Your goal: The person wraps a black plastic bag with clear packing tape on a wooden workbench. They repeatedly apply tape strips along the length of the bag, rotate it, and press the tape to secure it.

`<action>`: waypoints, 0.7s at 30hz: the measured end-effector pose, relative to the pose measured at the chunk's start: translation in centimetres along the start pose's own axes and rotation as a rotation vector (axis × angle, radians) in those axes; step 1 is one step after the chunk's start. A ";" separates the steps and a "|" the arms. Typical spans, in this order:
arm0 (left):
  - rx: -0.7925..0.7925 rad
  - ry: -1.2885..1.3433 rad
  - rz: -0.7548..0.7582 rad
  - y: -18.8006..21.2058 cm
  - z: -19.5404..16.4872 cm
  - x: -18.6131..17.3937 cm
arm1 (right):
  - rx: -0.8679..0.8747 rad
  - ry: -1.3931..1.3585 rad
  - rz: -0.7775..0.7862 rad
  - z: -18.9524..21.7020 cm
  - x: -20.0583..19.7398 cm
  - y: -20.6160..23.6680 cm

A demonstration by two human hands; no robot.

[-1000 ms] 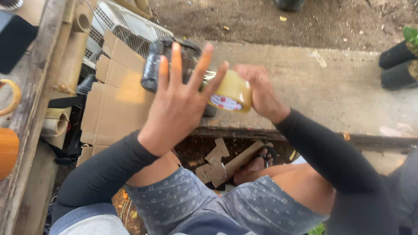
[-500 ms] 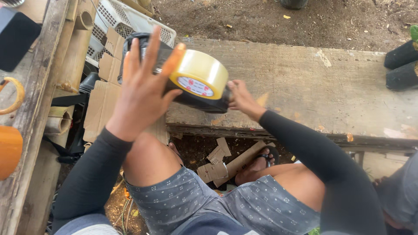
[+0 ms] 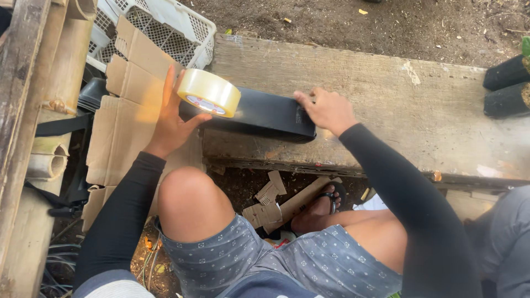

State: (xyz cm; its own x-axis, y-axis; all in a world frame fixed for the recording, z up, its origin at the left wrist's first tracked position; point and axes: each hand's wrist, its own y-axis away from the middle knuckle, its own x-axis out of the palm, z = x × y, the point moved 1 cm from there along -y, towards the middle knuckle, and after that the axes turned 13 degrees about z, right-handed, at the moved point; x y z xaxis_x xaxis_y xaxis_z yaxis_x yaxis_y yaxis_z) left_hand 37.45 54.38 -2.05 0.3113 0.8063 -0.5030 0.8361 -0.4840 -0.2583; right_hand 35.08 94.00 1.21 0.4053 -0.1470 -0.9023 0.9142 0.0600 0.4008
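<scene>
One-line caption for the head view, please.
Left hand holds clear tape roll against long black package; right hand steadies it.

Weathered wooden plank (image 3: 386, 94), long black package (image 3: 265, 113) lying on it

There is one view only — a camera worn on the person's head, tilted steeply down over their own lap. It looks past the bare knees and patterned shorts at the bottom edge toward the weathered wooden bench (image 3: 386, 94) that crosses the middle of the frame, with bare dirt ground (image 3: 342, 22) beyond it along the top. The view is close: both forearms reach up into it from below, and the bench lies within arm's reach. To the left it takes in flattened cardboard (image 3: 118, 132) and a white plastic crate (image 3: 165, 25) — to the right, two dark pots (image 3: 508, 83) cut by the frame edge.
</scene>
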 end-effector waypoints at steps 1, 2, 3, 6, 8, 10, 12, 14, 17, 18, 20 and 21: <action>0.003 0.017 0.004 -0.1 0.6 0.1 | 0.055 0.048 0.129 0.4 -1.1 -0.3; 0.004 0.032 0.003 -0.2 1.2 0.2 | 0.017 0.023 0.107 1.1 -2.2 -0.5; 0.014 0.017 -0.003 -0.3 1.8 0.3 | -0.028 -0.002 0.086 2.1 -3.3 -0.7; 0.017 -0.020 -0.002 -0.8 3.2 0.2 | -0.616 -0.239 -0.020 7.4 -4.7 -1.1; -0.017 -0.015 0.010 -0.9 3.8 0.0 | -0.937 -0.378 -0.005 10.8 -4.6 -1.1; -0.016 -0.028 0.009 -0.9 4.1 -0.3 | -1.037 -0.433 0.084 13.5 -4.0 -1.5; -0.011 -0.049 0.003 -0.9 3.9 -0.6 | -1.122 -0.452 0.016 14.5 -3.7 -1.6; -0.022 -0.065 -0.005 -0.8 3.4 -0.7 | -1.023 -0.443 0.074 14.4 -3.4 -1.6; -0.023 0.012 -0.003 -0.5 2.4 -1.1 | -0.745 -0.389 0.233 12.6 -3.0 -1.3; -0.061 -0.012 0.018 -0.5 2.1 -1.4 | -0.740 -0.389 0.200 11.8 -3.0 -1.0; -0.130 -0.057 0.057 -0.4 1.8 -2.2 | -0.745 -0.444 0.164 10.5 -3.0 -0.3; -0.112 -0.034 0.090 -0.4 1.7 -2.7 | -0.748 -0.503 0.168 9.9 -2.8 0.3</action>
State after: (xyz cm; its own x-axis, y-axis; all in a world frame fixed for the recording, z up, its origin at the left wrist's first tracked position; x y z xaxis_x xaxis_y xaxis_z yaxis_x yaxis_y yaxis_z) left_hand 35.47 51.86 -2.05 0.3733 0.7484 -0.5482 0.8515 -0.5110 -0.1178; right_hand 34.14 84.68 5.41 0.6436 -0.4802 -0.5960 0.6791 0.7174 0.1552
